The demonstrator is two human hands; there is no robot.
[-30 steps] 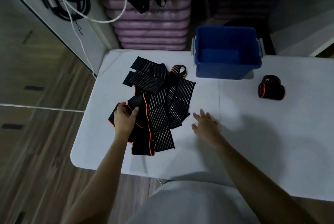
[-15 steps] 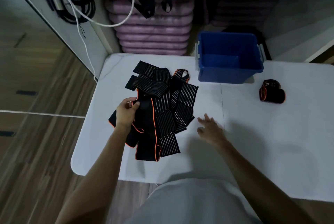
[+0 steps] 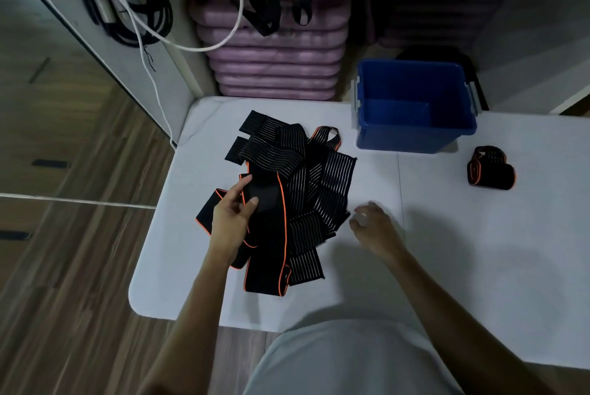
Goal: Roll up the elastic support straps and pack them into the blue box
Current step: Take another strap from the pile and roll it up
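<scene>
Head view, looking down over a white tabletop (image 3: 463, 235). Left hand (image 3: 231, 222) pinching an orange-edged black strap (image 3: 266, 235) between thumb and fingers, at the near-left side of a loose heap of elastic support straps (image 3: 306, 184). Held strap running roughly toward and away from the body, its free end folded near the tabletop's front edge. Right hand (image 3: 373, 228) hovering just right of the heap, fingers loosely curled, holding nothing, apparently not touching the fabric. Blue box (image 3: 415, 136) at the far edge, beyond and to the right of the heap, open and seemingly bare inside. One rolled strap (image 3: 490, 172) lying on its side, right of the box, outside it, well apart from both hands.

Probable step: singling out one strap for rolling. Left hand already on it; right hand nearer the box and the finished roll, so better placed for carrying. Rolling likely easiest along the strap's long axis, starting from one end. Snagging on the tangled neighbours a fair risk when pulling it free.
</scene>
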